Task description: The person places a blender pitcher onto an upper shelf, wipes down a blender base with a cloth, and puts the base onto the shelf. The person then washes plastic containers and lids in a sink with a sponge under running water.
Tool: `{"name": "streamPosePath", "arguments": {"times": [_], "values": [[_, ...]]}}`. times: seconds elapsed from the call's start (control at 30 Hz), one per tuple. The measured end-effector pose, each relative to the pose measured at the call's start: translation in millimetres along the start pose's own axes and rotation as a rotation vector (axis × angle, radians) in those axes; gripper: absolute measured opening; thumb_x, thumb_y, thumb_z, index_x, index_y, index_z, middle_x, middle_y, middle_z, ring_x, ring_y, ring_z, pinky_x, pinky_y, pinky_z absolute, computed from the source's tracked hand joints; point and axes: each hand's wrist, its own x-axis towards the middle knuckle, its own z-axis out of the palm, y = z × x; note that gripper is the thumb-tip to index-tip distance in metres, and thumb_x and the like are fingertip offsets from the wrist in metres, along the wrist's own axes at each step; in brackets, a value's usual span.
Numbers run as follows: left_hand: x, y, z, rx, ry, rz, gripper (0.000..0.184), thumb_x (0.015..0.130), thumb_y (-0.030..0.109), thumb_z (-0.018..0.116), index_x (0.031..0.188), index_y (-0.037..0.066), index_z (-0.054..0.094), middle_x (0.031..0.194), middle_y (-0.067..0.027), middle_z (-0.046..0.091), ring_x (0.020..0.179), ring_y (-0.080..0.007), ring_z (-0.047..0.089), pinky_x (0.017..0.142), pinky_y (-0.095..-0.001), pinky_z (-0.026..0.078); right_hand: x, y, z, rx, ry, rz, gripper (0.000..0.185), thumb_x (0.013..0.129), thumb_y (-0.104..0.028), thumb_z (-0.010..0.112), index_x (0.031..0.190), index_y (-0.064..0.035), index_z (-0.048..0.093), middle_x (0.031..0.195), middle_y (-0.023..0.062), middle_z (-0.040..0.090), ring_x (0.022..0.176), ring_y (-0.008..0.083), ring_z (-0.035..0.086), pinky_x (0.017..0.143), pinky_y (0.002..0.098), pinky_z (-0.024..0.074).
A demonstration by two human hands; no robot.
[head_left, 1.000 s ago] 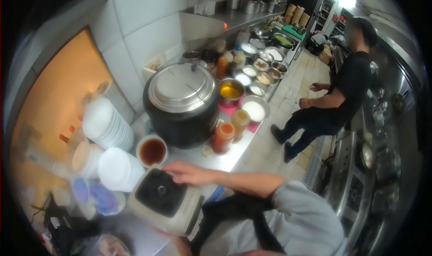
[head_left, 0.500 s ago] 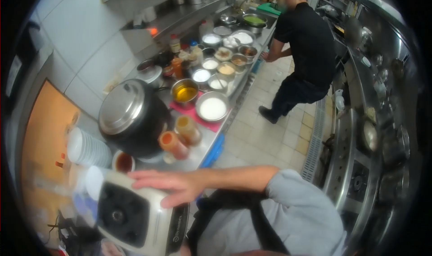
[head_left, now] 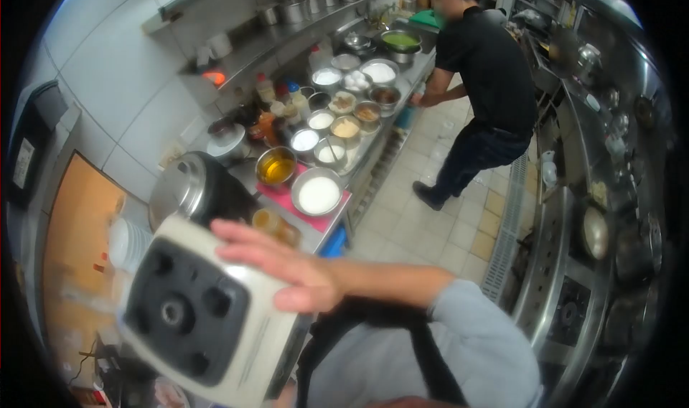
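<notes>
A cream appliance base (head_left: 265,315) with a black top pad and a round central socket fills the lower left. My right hand (head_left: 283,268) lies over its upper right edge, fingers stretched across the casing and thumb at the side, gripping it. Only a sliver of my left hand (head_left: 285,395) shows under the base's lower right corner; its fingers are hidden. Behind the base stand a black pot with a steel lid (head_left: 176,189) and a squeeze bottle (head_left: 273,227).
Bowls of white liquid (head_left: 318,195) and yellow liquid (head_left: 276,167) stand on the steel counter among several others. A stack of white bowls (head_left: 129,243) is at left. A person in black (head_left: 491,74) leans toward the counter; stoves (head_left: 570,311) line the right.
The appliance base has come up closer to the camera with my right hand on it, and now covers the dark liquid bowl. The other person has moved toward the counter and leans over. The view has shifted.
</notes>
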Motion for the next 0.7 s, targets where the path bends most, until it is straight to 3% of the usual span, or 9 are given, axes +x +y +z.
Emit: {"name": "streamPosePath", "arguments": {"times": [0.27,0.43,0.57,0.7], "values": [[11,4,16,-0.117,-0.028,-0.042,0.055,0.109,0.043,0.037,0.14,-0.001,0.05,0.134,-0.015,0.061,0.115,-0.0267,0.063,0.099,-0.0421,0.054,6,-23,-52,-0.27,0.182,0.066,0.083,0.095,-0.046,0.045,0.158,0.0044,0.025,0.166,0.0281,0.009,0.155,0.0382,0.011,0.124,0.0466,0.0118],[26,0,51,-0.182,-0.163,-0.078,0.055,0.109,0.042,0.037,0.139,-0.001,0.05,0.133,-0.0148,0.061,0.114,-0.0265,0.064,0.099,-0.0419,0.054,4,-35,-87,-0.416,0.163,0.097,0.085,0.095,-0.047,0.046,0.157,0.0056,0.023,0.164,0.0279,0.011,0.153,0.0404,0.014,0.123,0.0473,0.013],[41,1,109,-0.26,-0.323,-0.099,0.054,0.109,0.042,0.037,0.139,-0.001,0.051,0.132,-0.0147,0.062,0.113,-0.0264,0.064,0.098,-0.0417,0.055,-4,-32,-113,-0.344,0.174,0.065,0.084,0.097,-0.045,0.049,0.158,0.0048,0.02,0.165,0.0256,0.008,0.153,0.0389,0.013,0.123,0.0461,0.0158],[51,0,195,-0.371,-0.481,-0.111,0.054,0.109,0.042,0.037,0.138,-0.001,0.051,0.131,-0.0146,0.062,0.112,-0.0263,0.065,0.097,-0.0414,0.055,-35,-23,-144,-0.113,0.282,0.036,0.094,0.097,-0.057,0.054,0.159,0.0046,0.019,0.165,0.0255,0.01,0.152,0.0382,0.019,0.121,0.0451,0.0212]]}}
